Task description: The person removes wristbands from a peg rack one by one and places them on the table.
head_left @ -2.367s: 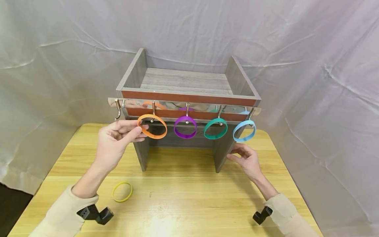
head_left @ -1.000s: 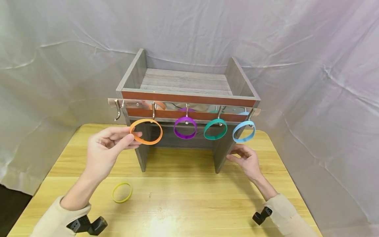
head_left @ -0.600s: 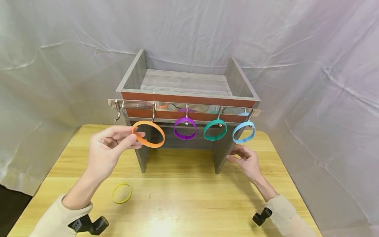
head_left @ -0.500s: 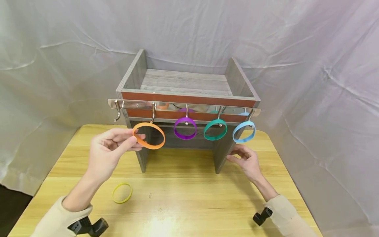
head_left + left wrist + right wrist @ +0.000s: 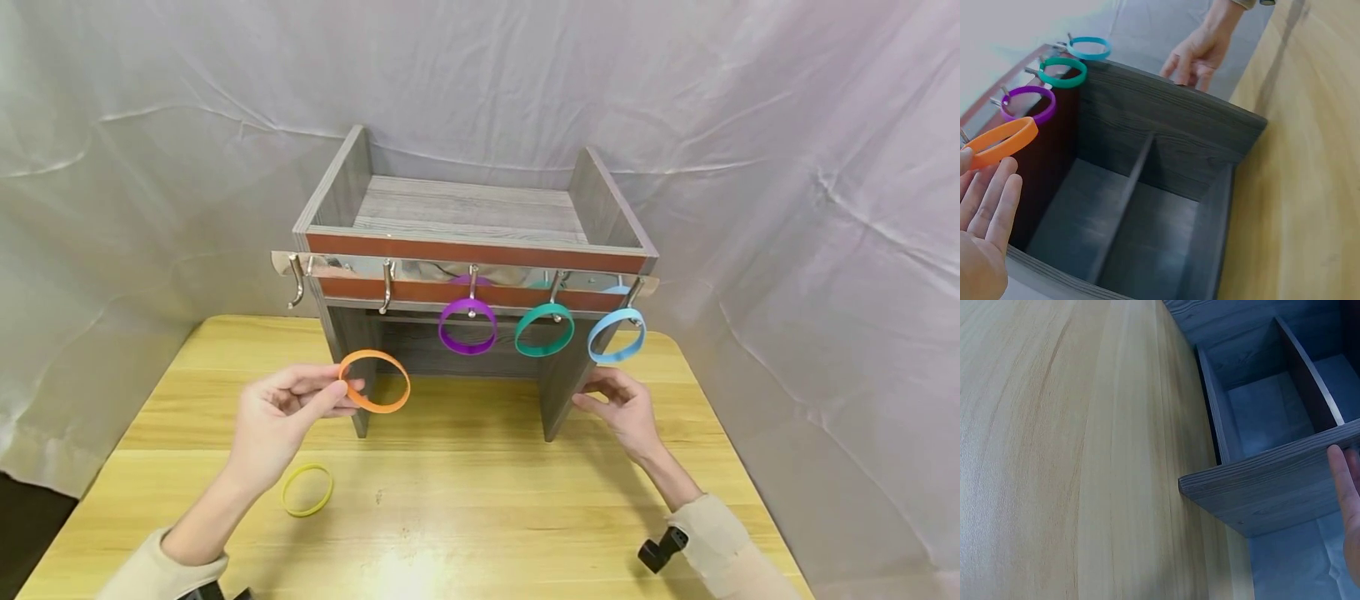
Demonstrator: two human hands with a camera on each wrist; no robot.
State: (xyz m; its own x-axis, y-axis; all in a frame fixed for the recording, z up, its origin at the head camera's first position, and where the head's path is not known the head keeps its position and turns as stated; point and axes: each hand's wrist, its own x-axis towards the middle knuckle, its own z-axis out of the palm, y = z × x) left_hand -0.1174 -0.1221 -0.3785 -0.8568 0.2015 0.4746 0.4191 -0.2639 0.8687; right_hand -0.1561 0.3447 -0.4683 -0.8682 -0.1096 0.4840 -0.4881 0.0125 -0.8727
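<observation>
My left hand (image 5: pixel 281 421) pinches an orange silicone wristband (image 5: pixel 384 408) between thumb and fingers. In the head view the band is below the metal hook rail (image 5: pixel 352 267), apart from the hooks. A purple wristband (image 5: pixel 468 349), a green one (image 5: pixel 543 352) and a light blue one (image 5: pixel 617 359) hang from hooks at the middle and right. The two leftmost hooks, the outer hook (image 5: pixel 296 282) and its neighbour (image 5: pixel 387 287), carry nothing. My right hand (image 5: pixel 626 417) rests with its fingers against the right side panel (image 5: pixel 564 392) of the grey wooden shelf.
A yellow wristband (image 5: pixel 303 513) lies on the wooden table (image 5: pixel 480 517), in front of the shelf and near my left forearm. The shelf's top tray (image 5: pixel 472 204) has raised sides. Grey cloth (image 5: pixel 480 75) surrounds the table at the back and sides.
My left hand has drawn the orange wristband off the second hook from the left and lowered it toward the table. My right hand stays at the side panel.
</observation>
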